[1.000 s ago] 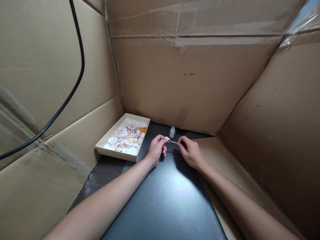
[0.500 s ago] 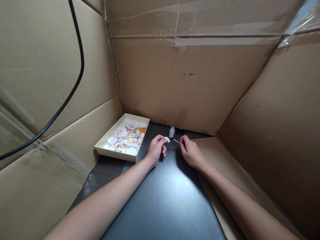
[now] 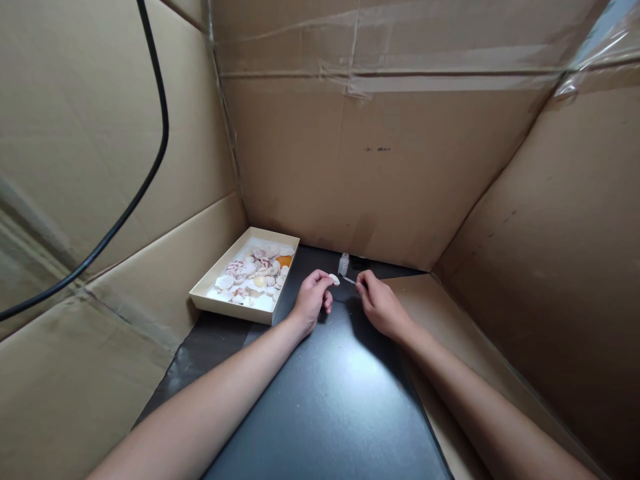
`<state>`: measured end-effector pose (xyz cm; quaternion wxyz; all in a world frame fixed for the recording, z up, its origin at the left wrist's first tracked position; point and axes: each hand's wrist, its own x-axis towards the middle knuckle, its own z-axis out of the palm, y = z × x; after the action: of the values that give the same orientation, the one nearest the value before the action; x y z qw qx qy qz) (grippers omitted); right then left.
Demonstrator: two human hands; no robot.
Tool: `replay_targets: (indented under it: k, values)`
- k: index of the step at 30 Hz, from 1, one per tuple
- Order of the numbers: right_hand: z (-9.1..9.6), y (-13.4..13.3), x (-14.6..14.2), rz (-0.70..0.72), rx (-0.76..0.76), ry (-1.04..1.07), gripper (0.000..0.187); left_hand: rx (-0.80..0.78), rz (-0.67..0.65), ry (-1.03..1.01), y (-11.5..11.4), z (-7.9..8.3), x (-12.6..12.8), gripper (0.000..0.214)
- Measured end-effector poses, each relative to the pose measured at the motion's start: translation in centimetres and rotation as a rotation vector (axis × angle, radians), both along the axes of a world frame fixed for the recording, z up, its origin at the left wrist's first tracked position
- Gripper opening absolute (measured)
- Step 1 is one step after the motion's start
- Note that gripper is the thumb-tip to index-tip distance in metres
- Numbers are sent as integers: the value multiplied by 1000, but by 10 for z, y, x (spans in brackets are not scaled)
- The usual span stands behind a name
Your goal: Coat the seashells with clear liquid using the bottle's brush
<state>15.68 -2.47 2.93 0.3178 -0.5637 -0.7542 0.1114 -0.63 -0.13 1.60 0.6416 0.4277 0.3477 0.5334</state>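
Note:
My left hand [image 3: 313,298] is closed in a pinch on a small white shell [image 3: 335,279], held just above the black mat [image 3: 330,393]. My right hand [image 3: 381,305] is closed on a thin brush [image 3: 350,281] whose tip points left, close to the shell. A small clear bottle [image 3: 343,263] stands upright just behind the two hands, near the back wall.
A shallow cream tray [image 3: 220,300] with several white, pink-speckled and orange shells sits at the left of the mat. Cardboard walls [image 3: 380,167] close in on all sides. A black cable [image 3: 135,193] hangs across the left wall.
The brush tip has drawn back slightly from the shell and then come near it again. My right hand has shifted a little up and left. The left hand has barely moved.

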Motion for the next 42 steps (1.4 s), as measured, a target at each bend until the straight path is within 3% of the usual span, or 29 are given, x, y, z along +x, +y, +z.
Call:
replay_targets:
  k: [8,15,20,27,42]
  values:
    - [2,-4,-3,121,97,-5,9,-2,19,-10,1,-1,0,18]
    - [0,-1,-1,13,83,-32,8,5,33,-17,0,1,0,17]
    - [0,-3,-4,62,97,51,7,1,30,-10,0,0,0,18]
    - [-4,1,1,-30,46,83,8,6,23,-5,0,0,0,17]
    - [-3,-1,0,50,132,180,14,1,33,-14,0,0,0,17]
